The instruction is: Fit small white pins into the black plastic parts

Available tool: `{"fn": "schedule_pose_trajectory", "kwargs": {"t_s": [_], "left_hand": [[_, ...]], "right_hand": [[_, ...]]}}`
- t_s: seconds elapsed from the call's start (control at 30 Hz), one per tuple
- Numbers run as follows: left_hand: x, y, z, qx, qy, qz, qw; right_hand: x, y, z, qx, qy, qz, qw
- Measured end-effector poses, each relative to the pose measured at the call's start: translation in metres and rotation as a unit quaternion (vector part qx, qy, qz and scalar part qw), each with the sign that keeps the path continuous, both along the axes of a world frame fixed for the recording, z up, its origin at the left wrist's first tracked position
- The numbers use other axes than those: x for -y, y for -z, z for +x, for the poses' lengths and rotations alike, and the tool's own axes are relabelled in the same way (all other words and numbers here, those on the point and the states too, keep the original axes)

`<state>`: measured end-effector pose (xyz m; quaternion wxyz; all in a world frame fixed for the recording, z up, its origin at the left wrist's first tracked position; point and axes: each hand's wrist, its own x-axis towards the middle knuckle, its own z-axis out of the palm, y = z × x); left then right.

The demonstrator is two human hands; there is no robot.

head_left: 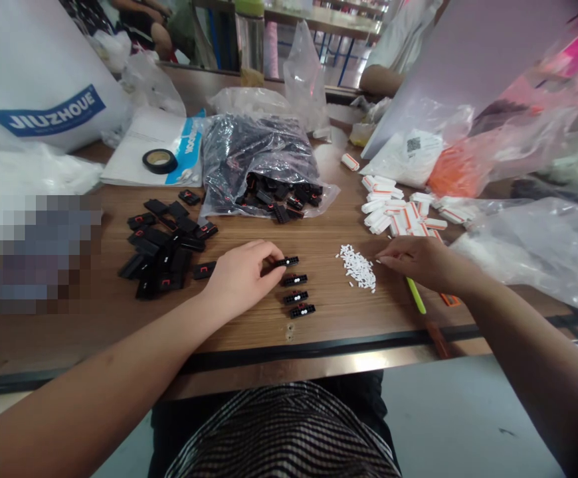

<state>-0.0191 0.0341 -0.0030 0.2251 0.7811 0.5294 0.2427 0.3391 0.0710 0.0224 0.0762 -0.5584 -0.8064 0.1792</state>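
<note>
Left hand [242, 275] fingers pinch a small black plastic connector [287, 261] mid-frame; right hand [418, 263], fingers together, touches white pellets [357, 267], likely inserting next.

One head-worn camera looks forward and down, close over the brown wooden table [319, 318]. No second view exists.

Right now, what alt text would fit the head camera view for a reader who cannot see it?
A person's left hand pinches the top black connector of a short column of four on a wooden table, while the right hand touches a small pile of white pins. Loose black housings, a clear bag of black parts and white-and-red pieces lie beyond.
</note>
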Motion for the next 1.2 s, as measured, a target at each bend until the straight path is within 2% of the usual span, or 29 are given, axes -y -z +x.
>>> {"fn": "schedule_pose_trajectory", "kwargs": {"t_s": [0.3,0.4,0.53,0.63,0.7,0.77,0.83,0.9,1.0,1.2], "left_hand": [[0.0,-0.003,0.001,-0.01,-0.007,-0.008,1.0],[0.0,-0.003,0.0,-0.007,-0.008,-0.008,1.0],[0.0,-0.001,0.0,0.0,-0.001,-0.003,1.0],[0.001,0.0,0.0,0.004,-0.001,-0.003,1.0],[0.001,0.0,-0.001,0.005,-0.003,-0.004,1.0],[0.001,0.001,-0.001,0.004,-0.005,-0.002,1.0],[0.002,0.001,-0.001,0.003,-0.007,0.003,1.0],[0.002,0.0,0.0,0.003,-0.007,0.005,1.0],[0.002,-0.001,0.0,0.008,0.0,0.0,1.0],[0.002,-0.001,-0.001,0.014,0.003,-0.001,1.0]], "right_hand": [[-0.002,-0.007,-0.005,0.044,-0.088,0.021,0.995],[0.001,-0.01,-0.007,0.067,-0.053,0.017,0.996],[0.003,-0.015,-0.012,0.08,0.043,-0.03,0.995],[0.005,-0.019,-0.032,0.018,0.063,-0.046,0.997],[0.008,-0.019,-0.056,-0.062,0.029,-0.041,0.997],[0.01,-0.019,-0.087,-0.126,-0.05,-0.018,0.991],[0.009,-0.016,-0.115,-0.149,-0.132,0.011,0.98],[0.007,-0.012,-0.136,-0.143,-0.176,0.04,0.973],[0.001,-0.006,-0.149,-0.115,-0.195,0.069,0.972],[-0.003,-0.003,-0.15,-0.097,-0.209,0.088,0.969]]}}
